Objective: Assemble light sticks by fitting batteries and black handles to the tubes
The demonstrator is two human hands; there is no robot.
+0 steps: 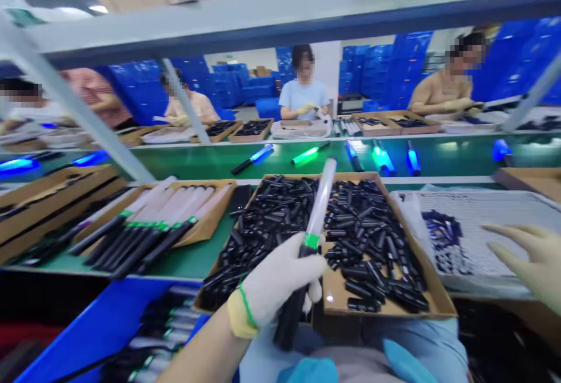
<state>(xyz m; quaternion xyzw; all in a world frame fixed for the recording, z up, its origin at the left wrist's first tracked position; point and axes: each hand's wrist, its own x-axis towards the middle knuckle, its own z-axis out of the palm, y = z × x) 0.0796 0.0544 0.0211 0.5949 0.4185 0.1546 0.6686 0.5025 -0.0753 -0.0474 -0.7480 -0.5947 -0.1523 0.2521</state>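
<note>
My left hand (284,278), in a white knit glove with a green-edged cuff, is wrapped around a light stick (321,202). The stick has a frosted white tube, a green band and a black handle, and it tilts with its tube up and away from me. Below it lies a cardboard tray (394,213) heaped with short black cylindrical parts. At the right edge my right hand (530,254), in a pale yellow glove, has its fingers spread above a white plastic-lined tray (491,207). Small dark and silvery parts (445,240) lie in that tray.
Several light sticks rest in a cardboard box (219,207) at the left, more in a blue bin (87,336) below. Lit blue and green sticks (307,155) lie on the green conveyor (280,166). A shelf beam (280,26) crosses overhead; people work opposite.
</note>
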